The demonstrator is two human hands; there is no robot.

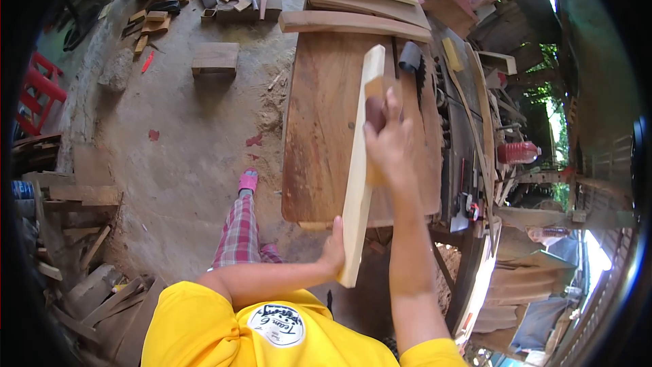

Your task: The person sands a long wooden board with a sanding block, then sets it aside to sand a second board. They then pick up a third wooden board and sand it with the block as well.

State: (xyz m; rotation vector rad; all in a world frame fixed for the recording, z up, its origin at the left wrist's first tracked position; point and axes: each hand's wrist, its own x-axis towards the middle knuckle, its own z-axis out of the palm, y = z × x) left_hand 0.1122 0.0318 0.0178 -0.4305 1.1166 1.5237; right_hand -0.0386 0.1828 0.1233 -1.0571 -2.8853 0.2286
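A long pale wooden plank (356, 183) lies slantwise over the wooden saw table (316, 129), its near end reaching past the table edge toward my body. Around the left side of that near end, my left hand (333, 248) is closed, part of its fingers hidden. My right hand (392, 139) is closed on a dark brown rounded grip (374, 113), which seems joined to a pale wooden block (375, 175) along the plank's right side. Its exact kind is hard to make out. Just beyond, a dark toothed saw blade (420, 81) rises from the table beside a grey cylindrical piece (410, 56).
Several curved wooden pieces (356, 24) lie across the table's far end, near a reddish box (448, 0). A wooden block (215, 59) and offcuts (155, 24) are on the floor to the left. Scrap wood (102, 299) is piled at lower left. A red bottle (518, 153) is at right.
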